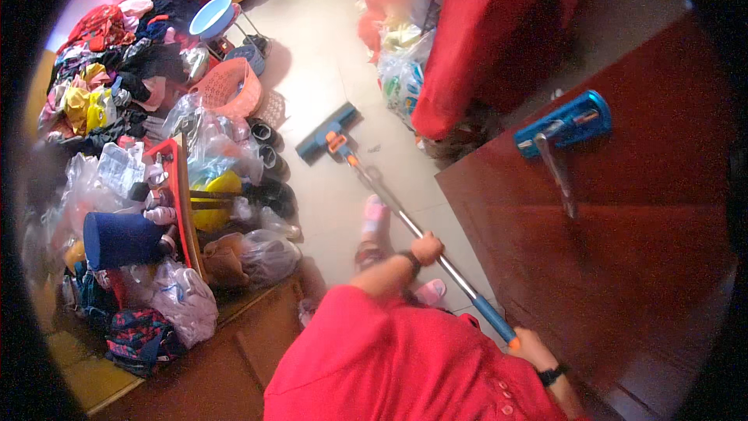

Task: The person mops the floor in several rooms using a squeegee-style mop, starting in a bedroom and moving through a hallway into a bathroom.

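Observation:
A long mop (463, 282) slants across the middle of the view, with a metal pole, orange joints and a blue grip at its near end. Its flat dark-teal head (315, 145) lies on the pale tiled floor (312, 23), beyond my feet. Partway down the pole, my left hand (427, 249) is wrapped round the metal. My right hand (534, 348) closes on the near end of the handle, by the orange tip. A small dark smudge (374, 148) shows on the floor right of the mop head.
Heaped clothes (101, 101), a pink basket (230, 87), a light-blue basin (211, 15), shoes (267, 146) and plastic bags (269, 256) line the left side. Right stands a dark red door (576, 265) with a metal handle (555, 175). Filled bags (401, 70) and red cloth (475, 39) sit beyond it.

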`<state>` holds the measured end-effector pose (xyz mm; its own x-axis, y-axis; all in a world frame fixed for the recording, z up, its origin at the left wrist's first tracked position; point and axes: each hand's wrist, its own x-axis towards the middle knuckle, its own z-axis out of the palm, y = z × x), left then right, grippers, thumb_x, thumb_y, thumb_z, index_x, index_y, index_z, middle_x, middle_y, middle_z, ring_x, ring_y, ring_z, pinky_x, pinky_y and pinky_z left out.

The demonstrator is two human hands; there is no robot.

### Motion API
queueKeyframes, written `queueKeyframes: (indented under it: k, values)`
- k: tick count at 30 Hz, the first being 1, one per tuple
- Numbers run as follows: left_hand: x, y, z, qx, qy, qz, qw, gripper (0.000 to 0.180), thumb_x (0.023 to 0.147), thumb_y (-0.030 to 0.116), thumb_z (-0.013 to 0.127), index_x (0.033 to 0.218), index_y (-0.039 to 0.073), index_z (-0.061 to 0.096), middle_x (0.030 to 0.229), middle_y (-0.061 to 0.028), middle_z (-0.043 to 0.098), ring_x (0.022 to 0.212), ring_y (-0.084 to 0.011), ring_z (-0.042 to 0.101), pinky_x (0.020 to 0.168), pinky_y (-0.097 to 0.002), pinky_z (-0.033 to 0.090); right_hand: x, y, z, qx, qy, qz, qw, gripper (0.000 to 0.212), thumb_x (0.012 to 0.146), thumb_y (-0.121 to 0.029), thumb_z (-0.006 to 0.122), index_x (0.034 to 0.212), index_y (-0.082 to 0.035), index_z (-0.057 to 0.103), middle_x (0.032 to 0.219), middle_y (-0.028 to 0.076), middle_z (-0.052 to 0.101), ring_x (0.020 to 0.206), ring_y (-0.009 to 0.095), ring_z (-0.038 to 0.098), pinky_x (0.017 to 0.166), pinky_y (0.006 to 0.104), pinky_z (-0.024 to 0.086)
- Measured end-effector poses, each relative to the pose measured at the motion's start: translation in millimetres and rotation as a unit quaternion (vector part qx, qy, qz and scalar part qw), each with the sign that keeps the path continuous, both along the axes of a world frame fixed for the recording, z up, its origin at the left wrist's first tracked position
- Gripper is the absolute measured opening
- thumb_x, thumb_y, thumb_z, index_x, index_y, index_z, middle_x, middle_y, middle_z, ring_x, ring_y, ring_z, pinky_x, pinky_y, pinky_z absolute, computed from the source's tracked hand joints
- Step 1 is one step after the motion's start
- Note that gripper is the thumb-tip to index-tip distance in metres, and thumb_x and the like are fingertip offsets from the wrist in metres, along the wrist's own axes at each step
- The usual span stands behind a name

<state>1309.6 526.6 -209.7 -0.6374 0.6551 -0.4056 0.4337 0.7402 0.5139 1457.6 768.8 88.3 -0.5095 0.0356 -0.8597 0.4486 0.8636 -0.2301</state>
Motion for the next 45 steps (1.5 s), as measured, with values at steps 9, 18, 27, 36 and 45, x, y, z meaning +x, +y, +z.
queueKeyframes:
  k: [9, 18, 27, 36, 45]
  values:
    - [35.6, 24.7, 37.5, 0.004, -0.121, -0.066, 0.99, 0.015, 0.07, 0.008, 0.058, 0.08, 0.013, 0.067, 0.087, -0.0118, 0.065, 0.088, -0.0304, 0.062, 0.071, -0.0394, 0.052, 104.4, 57.8, -56.6, -0.08, -0.104, -0.241, 0.962, 0.019, 0.077, -0.016, 0.064, 0.075, 0.0, 0.055, 0.067, -0.002, 0.054, 0.065, 0.009, 0.048, 0.057, 0.0293, 0.042]
    - [-103.5, -99.4, 29.4, -0.035, -0.046, 0.024, 0.998, 0.01, 0.071, 0.016, 0.058, 0.074, 0.016, 0.068, 0.078, -0.009, 0.065, 0.078, -0.0284, 0.064, 0.064, -0.0395, 0.051, -57.0, -82.3, -46.3, -0.094, -0.024, -0.103, 0.99, 0.017, 0.076, -0.012, 0.067, 0.075, -0.002, 0.053, 0.061, -0.002, 0.051, 0.057, 0.008, 0.048, 0.049, 0.0252, 0.04]
    - [-248.8, -223.6, -0.3, -0.065, 0.051, 0.153, 0.985, 0.01, 0.069, 0.014, 0.06, 0.074, 0.018, 0.066, 0.08, -0.0068, 0.062, 0.086, -0.026, 0.06, 0.069, -0.0385, 0.05, -200.0, -216.0, -54.2, -0.196, 0.005, -0.181, 0.964, 0.025, 0.075, -0.015, 0.068, 0.083, -0.003, 0.047, 0.056, 0.0, 0.046, 0.042, 0.007, 0.045, 0.035, 0.0223, 0.034]
    - [-207.2, -237.9, 28.0, 0.001, 0.099, 0.173, 0.98, 0.016, 0.07, 0.005, 0.055, 0.082, 0.012, 0.063, 0.093, -0.0047, 0.056, 0.104, -0.0228, 0.049, 0.078, -0.037, 0.051, -178.1, -224.9, -37.4, -0.16, 0.023, -0.042, 0.986, 0.021, 0.075, -0.013, 0.06, 0.085, 0.0, 0.046, 0.057, 0.003, 0.048, 0.043, 0.01, 0.048, 0.036, 0.0254, 0.039]
    - [-98.3, -138.1, 74.0, -0.001, -0.013, 0.081, 0.997, 0.017, 0.072, 0.008, 0.056, 0.087, 0.007, 0.065, 0.093, -0.0106, 0.06, 0.097, -0.0299, 0.052, 0.081, -0.0401, 0.049, -96.9, -153.3, 56.1, -0.055, -0.031, -0.057, 0.996, 0.015, 0.073, -0.014, 0.058, 0.076, 0.0, 0.052, 0.064, 0.008, 0.055, 0.06, 0.017, 0.055, 0.055, 0.0349, 0.044]
